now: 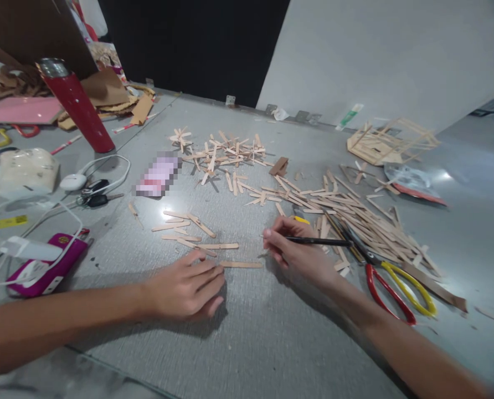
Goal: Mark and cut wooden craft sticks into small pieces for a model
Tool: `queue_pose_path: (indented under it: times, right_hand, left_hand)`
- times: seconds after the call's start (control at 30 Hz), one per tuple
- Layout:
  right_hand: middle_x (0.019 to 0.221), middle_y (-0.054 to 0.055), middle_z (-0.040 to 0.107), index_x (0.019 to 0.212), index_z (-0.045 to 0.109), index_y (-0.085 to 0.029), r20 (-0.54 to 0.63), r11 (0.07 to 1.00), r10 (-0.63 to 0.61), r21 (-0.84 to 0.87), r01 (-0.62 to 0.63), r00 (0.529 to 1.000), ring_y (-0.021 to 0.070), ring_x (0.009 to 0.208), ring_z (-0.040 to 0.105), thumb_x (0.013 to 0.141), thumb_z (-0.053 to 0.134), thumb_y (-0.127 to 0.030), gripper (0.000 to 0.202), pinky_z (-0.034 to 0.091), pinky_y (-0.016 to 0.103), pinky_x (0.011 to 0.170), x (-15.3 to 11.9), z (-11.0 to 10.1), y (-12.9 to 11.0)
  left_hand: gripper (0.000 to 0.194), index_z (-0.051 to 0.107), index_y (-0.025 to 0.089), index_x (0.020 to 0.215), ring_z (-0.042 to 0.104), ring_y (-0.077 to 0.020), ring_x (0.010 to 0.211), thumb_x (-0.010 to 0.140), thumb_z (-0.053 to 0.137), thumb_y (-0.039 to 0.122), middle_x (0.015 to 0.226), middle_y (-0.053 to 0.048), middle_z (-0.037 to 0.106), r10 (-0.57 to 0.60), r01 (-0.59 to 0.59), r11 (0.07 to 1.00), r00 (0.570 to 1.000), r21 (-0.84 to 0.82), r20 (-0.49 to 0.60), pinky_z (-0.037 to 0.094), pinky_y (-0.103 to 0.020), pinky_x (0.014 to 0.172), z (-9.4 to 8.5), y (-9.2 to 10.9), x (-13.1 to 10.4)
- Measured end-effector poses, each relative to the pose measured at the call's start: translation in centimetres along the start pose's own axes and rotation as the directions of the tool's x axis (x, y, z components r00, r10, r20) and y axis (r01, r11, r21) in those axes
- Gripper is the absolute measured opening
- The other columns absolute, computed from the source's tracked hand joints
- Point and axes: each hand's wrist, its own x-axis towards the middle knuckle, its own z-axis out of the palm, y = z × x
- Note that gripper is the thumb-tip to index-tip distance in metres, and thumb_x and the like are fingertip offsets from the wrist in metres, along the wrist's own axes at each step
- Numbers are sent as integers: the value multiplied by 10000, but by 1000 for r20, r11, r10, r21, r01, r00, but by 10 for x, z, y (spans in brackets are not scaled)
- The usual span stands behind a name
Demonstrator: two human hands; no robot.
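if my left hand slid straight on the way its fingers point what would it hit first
Your left hand would likely meet the flat wooden stick first; its fingers may already touch the near end. Beyond that, the right hand seems next, though depth is unclear.

On the table (pixel 234 354), 1 stick (pixel 242 265) lies between the left hand (pixel 186 287) and the right hand (pixel 300 256). The scissors (pixel 370 257) lie to the right of the right hand, and the heap of sticks (pixel 367 224) spreads behind them. On the left side, the flask (pixel 78 108) is behind the keys (pixel 97 200), and both are beyond the left arm (pixel 85 311).
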Motion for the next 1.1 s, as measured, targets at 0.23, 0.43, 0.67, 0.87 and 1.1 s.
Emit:
queue_pose_path:
  times: [0.23, 0.43, 0.67, 0.87, 1.1]
  right_hand:
    - [509, -41, 578, 696, 561, -222, 245, 982, 40, -188, 7, 969, 91, 409, 474, 955, 694, -440, 364, 328, 220, 403, -16, 12, 11]
    - [491, -34, 569, 633, 501, -231, 266, 969, 16, -243, 51, 964, 103, 415, 514, 1008, 610, -401, 426, 365, 236, 446, -18, 19, 22]
    - [465, -49, 539, 638, 494, -233, 269, 961, -26, -260, 99, 963, 98, 400, 482, 991, 614, -383, 402, 340, 226, 426, -19, 20, 22]
    - [448, -66, 503, 632, 494, -234, 245, 970, 1, -234, 58, 970, 85, 370, 451, 987, 627, -385, 408, 318, 217, 404, -16, 23, 28]
    - [429, -63, 500, 616, 486, -238, 231, 966, -3, -250, 62, 973, 86, 357, 441, 982, 613, -367, 408, 315, 225, 404, -17, 23, 25]
  left_hand:
    - [238, 734, 90, 1042, 736, -233, 907, 1007, 514, 173, 1016, -120, 817, -6, 6, 1000, 1000, -21, 1, 568, -394, 841, -3, 0, 2]
    - [269, 748, 84, 1041, 733, -235, 955, 1028, 507, 202, 1090, -149, 811, -22, 23, 1000, 998, -17, 60, 559, -390, 874, -2, 0, 2]
    - [270, 754, 69, 1055, 737, -239, 975, 1031, 518, 200, 1106, -160, 806, -19, 21, 1000, 996, -20, 93, 555, -389, 882, -2, 1, -2]
    - [268, 757, 77, 1015, 736, -238, 948, 1031, 517, 195, 1111, -156, 808, -12, 13, 1000, 996, -5, 90, 547, -392, 887, -2, 1, 1]
    - [263, 761, 77, 1021, 712, -219, 842, 1011, 525, 193, 1111, -154, 809, -22, 20, 1000, 995, 15, 96, 548, -385, 822, -1, 1, -2]
